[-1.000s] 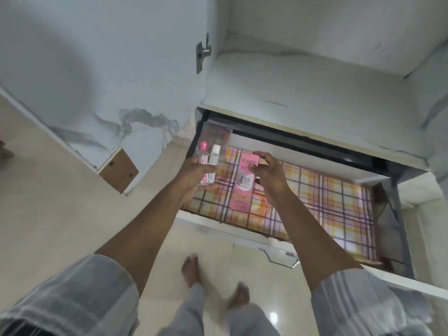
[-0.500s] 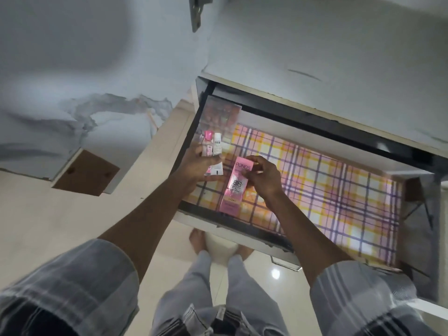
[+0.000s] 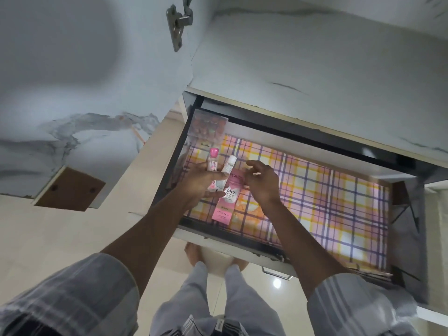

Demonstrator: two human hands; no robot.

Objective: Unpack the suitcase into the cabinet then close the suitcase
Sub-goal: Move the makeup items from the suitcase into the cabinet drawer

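A pulled-out cabinet drawer [image 3: 242, 238] with a pink, yellow and purple checked liner [image 3: 327, 197] lies below me. My left hand [image 3: 200, 184] grips two small bottles over its left end, one with a pink cap [image 3: 213, 156] and one with a white cap [image 3: 230, 163]. A pink BB cream box [image 3: 226, 204] lies flat on the liner just under them. My right hand [image 3: 263, 184] hovers at the box's top end with fingers loosely spread, holding nothing. The suitcase is out of view.
A clear plastic box [image 3: 208, 126] with reddish contents sits in the drawer's back left corner. The open white marbled cabinet door [image 3: 72, 69] hangs at left with its metal hinge [image 3: 178, 25]. A white shelf [image 3: 315, 57] lies above the drawer. My feet stand on the pale tiled floor.
The pink box went down from my right hand onto the liner, and the fingers have come off it. My left hand still holds both bottles. The camera has tilted further down.
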